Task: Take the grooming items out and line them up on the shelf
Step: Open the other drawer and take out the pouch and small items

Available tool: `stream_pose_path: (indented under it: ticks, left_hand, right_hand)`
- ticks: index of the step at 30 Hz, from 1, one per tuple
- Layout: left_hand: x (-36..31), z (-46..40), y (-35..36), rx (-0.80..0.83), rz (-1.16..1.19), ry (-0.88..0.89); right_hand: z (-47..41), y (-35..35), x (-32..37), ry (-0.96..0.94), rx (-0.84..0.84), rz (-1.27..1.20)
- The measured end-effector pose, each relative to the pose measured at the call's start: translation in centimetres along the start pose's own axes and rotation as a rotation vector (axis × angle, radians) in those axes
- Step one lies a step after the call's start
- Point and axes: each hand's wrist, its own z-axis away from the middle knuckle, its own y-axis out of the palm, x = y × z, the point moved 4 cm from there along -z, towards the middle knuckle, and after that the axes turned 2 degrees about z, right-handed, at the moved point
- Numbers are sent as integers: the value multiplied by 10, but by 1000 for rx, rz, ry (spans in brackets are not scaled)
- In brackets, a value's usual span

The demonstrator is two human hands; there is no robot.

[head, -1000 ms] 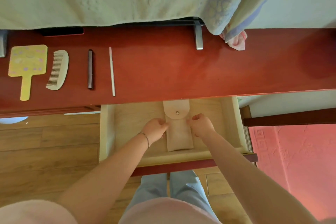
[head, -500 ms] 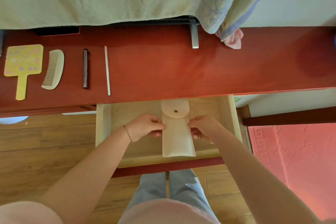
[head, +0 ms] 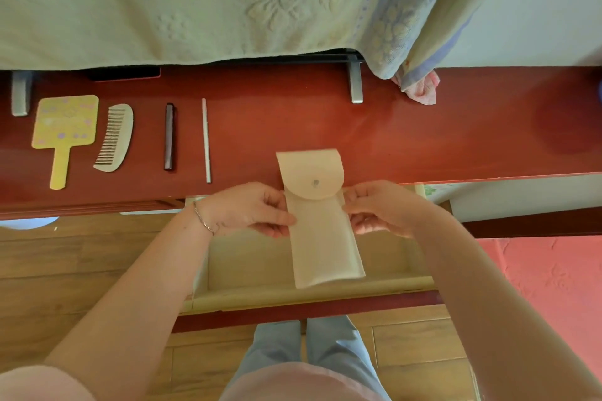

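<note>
Red shelf (head: 407, 140) wide open right of stick (head: 206, 140); both hands, left hand (head: 247, 208) and right hand (head: 381, 208), pinching pouch (head: 321, 228) sides, flap overlapping shelf's front edge.

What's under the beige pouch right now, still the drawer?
Mostly the open drawer: bare pale bottom shows around the beige pouch, held by the left hand and right hand. Its flap overlaps the red shelf edge. The drawer bottom directly beneath it is covered.
</note>
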Motion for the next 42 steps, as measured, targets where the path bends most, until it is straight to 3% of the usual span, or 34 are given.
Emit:
stream_pose_path:
  ticks: [6,10,20,23,26,28,30,33,37,42]
  left_hand:
    - [-33,-3,-60,-456,43,93]
    - [-35,-14,-92,-707,-92,90]
    - [-24,-24,-104,-861,-316,7]
    - [-31,-15,-98,-908,-511,10]
    - [-39,3,-88,-989,-708,108]
    - [-43,17,-73,-1023,-785,276]
    - [-40,27,-49,-995,-913,458]
    - [-16,30,4,-830,-1131,600]
    - [42,19,60,-538,-1336,529]
    - [92,8,89,-320,-1487,434]
  right_hand:
    - [-41,-9,65,-96,-276,-84]
    - [-72,-2,95,-125,-390,-78]
    - [-110,8,99,-152,-581,285]
    - [-91,9,102,-210,-659,424]
    - [-58,10,97,-334,-774,520]
    - [-33,15,81,-483,-782,579]
    - [-13,23,57,-602,-731,721]
    - [4,33,1,-488,-495,998]
    - [20,49,-73,-464,-360,1406]
    - [22,50,-120,-429,-301,1534]
